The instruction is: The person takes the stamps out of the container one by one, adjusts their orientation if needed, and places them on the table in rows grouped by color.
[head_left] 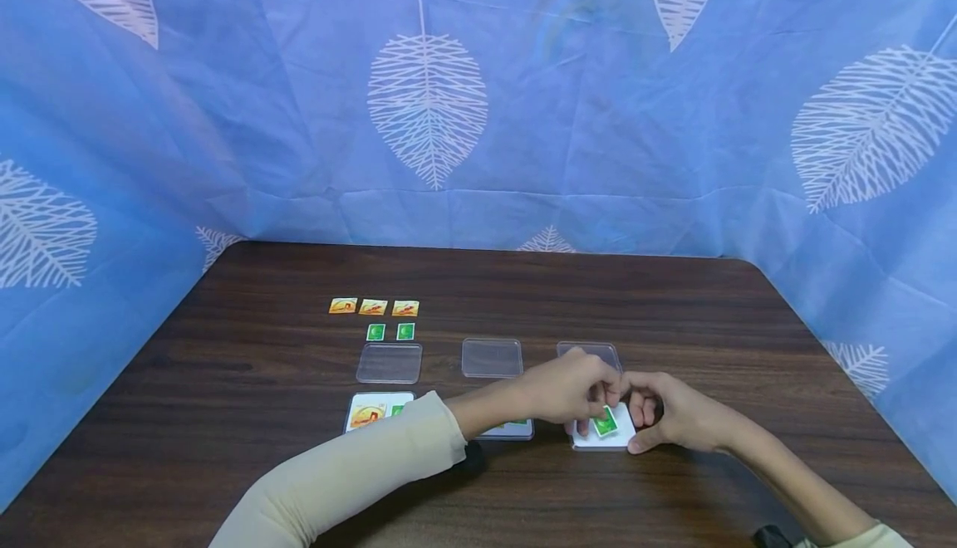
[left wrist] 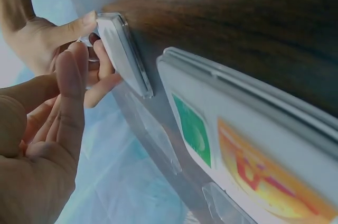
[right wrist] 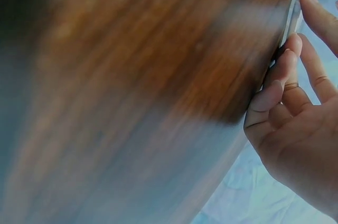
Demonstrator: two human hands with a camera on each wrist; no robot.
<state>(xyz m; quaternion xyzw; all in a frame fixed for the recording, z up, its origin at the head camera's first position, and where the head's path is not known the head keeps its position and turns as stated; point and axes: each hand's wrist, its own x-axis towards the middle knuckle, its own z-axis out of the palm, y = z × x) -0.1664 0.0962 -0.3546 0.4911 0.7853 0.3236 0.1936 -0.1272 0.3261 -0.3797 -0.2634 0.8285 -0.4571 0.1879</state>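
Note:
A green square sticker is pinched at its top edge by my left hand, tilted over a square case with a white face at the right. My right hand grips that case by its right side, thumb at the near corner and fingers along the far side. The left wrist view shows the white case from the side, with my left hand in front of it. In the right wrist view my right hand has its fingertips along the case edge.
Three clear lids lie in a row. Behind the left one are two green stickers and three orange-yellow ones. A white case with orange and green stickers sits at left; another is partly under my left forearm.

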